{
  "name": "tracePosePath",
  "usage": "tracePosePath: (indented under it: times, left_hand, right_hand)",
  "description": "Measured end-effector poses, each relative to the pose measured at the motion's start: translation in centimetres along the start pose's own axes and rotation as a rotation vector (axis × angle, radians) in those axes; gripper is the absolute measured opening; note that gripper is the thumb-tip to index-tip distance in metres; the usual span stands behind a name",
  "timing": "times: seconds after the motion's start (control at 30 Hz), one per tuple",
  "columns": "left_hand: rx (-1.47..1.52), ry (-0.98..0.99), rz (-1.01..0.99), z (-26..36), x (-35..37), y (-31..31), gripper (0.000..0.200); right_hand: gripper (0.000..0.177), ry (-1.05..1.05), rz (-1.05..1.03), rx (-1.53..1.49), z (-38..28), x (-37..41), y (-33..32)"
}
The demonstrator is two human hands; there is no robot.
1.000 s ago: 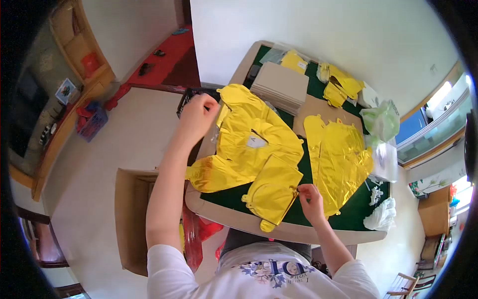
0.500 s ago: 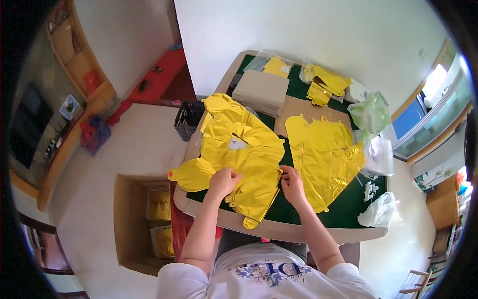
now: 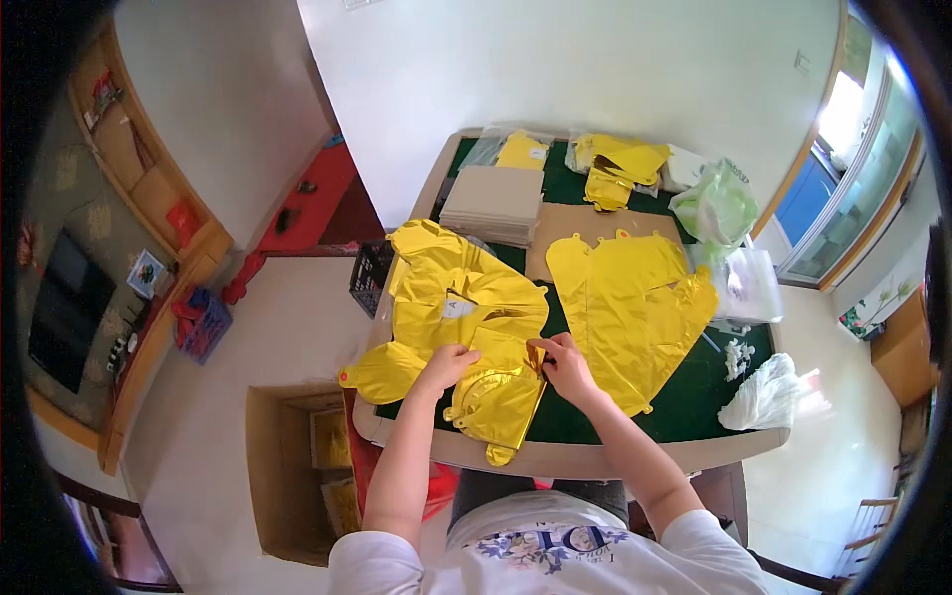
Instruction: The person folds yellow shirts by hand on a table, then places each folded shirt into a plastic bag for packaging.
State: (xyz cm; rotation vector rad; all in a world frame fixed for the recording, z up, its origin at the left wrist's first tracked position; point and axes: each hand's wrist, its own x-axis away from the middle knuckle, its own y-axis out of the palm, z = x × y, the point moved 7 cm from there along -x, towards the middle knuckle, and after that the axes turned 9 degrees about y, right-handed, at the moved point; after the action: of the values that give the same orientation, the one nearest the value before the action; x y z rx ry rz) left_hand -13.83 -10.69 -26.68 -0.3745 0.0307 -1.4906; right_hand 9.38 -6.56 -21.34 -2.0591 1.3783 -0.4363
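Right hand [image 3: 565,365]: thumb and fingers pinched on the edge of a gold foil balloon [image 3: 421,309].
Left hand [image 3: 451,367]: loosely curled against the foil; cannot tell whether it grips.
Balloon's place: left part of the green-topped table [image 3: 694,397].
Folded flap [image 3: 491,402]: flatter half a second ago, now buckled at right; its fold seems to be being reworked.

White label [image 3: 457,307] on yellow foil sheet [image 3: 421,302]: one letter, apparently A | white T-shirt [image 3: 540,570]: large dark lettering, D and I legible, smaller print unclear | back label [image 3: 537,154] on yellow packet [image 3: 513,153]: mark too small to read
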Motion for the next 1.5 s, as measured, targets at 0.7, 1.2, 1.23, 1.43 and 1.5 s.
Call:
tracePosePath:
  times: [0.7,1.2,1.23,1.43,1.5]
  left_hand:
    - [1.159,-0.153,-0.035,2.0,2.6,3.5,0.041]
    - [0.766,-0.129,0.053,-1.1,1.8,3.4,0.046]
    - [0.786,-0.108,0.021,-0.8,1.9,3.4,0.047]
    - [0.82,-0.125,0.031,1.1,2.7,3.4,0.044]
    - [0.771,-0.138,0.02,-0.1,2.3,3.5,0.04]
  right_hand:
    - [0.041,-0.224,-0.03,0.046,-2.7,0.2,-1.0]
    - [0.02,0.104,-0.558,-0.409,-0.5,3.7,-0.9]
    - [0.021,0.21,-0.65,-0.451,-0.3,4.4,-1.1]
    - [0.047,-0.149,-0.303,0.236,-2.8,5.6,-2.1]
    - [0.058,-0.289,-0.184,0.33,-4.7,5.5,-2.4]
